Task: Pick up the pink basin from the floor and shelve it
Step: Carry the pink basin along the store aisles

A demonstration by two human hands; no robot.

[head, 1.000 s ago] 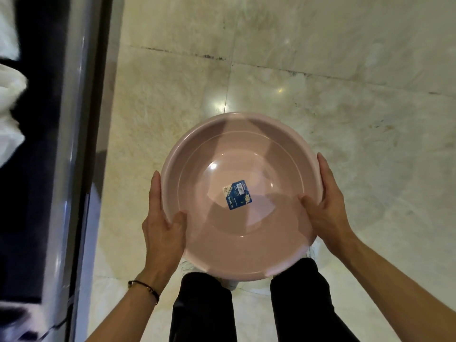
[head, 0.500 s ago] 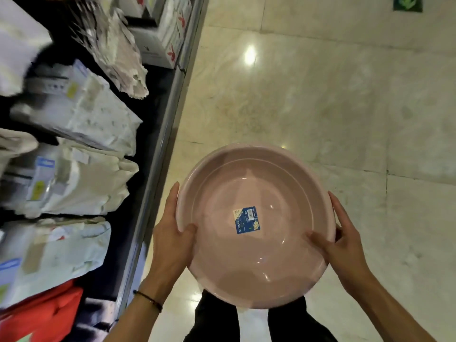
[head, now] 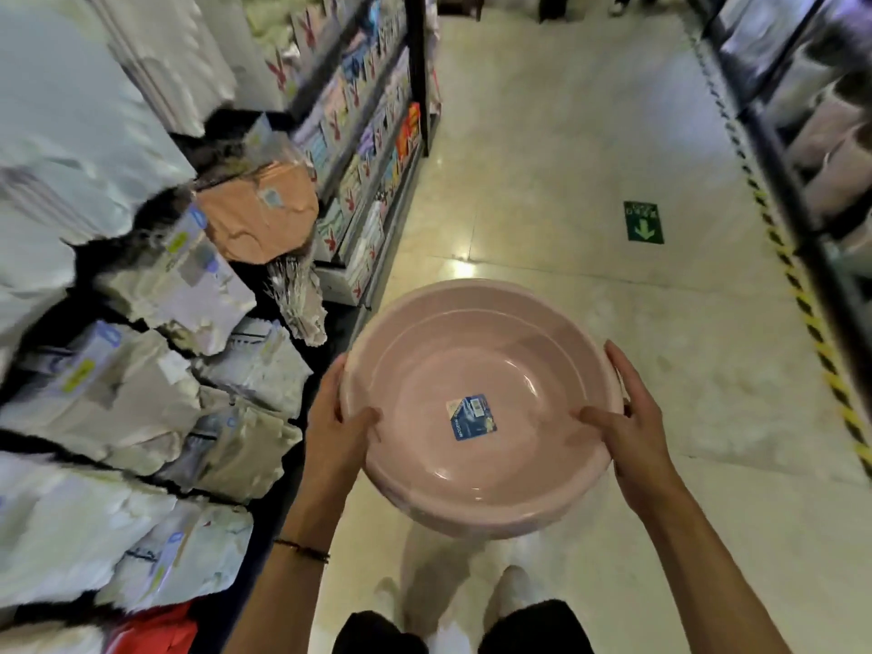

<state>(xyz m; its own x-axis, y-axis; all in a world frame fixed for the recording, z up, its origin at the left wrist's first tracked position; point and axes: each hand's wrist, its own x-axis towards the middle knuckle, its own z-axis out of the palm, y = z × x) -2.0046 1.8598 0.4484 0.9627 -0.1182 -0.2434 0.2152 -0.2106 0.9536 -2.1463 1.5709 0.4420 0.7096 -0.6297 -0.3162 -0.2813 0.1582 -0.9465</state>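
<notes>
- I hold the pink basin (head: 476, 446) in the air in front of me, above the floor (head: 566, 191), with its open side facing up toward me.
- My left hand (head: 337, 434) is clamped on the basin's left rim, thumb hooked over the edge into the inside and the other fingers under the outer wall.
- My right hand (head: 630, 427) is clamped on the right rim in the same way, thumb lying inside and the fingers stretched along the outside.
- The two hands sit well apart, on opposite sides of the basin.
- A blue label (head: 472, 417) is stuck to the inside bottom of the basin, near its middle.
- A thin dark band (head: 302, 549) circles my left wrist.
- To my left runs a shelf (head: 368, 191) packed with bagged goods; the nearest packs (head: 141, 394) are pale and crumpled, and one orange pack (head: 259, 214) sits further up.
- The basin hangs just beside the shelf's front edge, not on it.
- Further along the same shelf stand rows of boxed goods; the blur is strong there, so I can only say they look like small flat boxes.
- A green floor sticker (head: 642, 222) with an arrow lies ahead, well clear of the basin.
- A yellow and black striped strip (head: 802, 304) runs along the floor on my right, beside another shelf (head: 811, 110).
- My dark shorts (head: 533, 627) and pale shoes show below the basin.
</notes>
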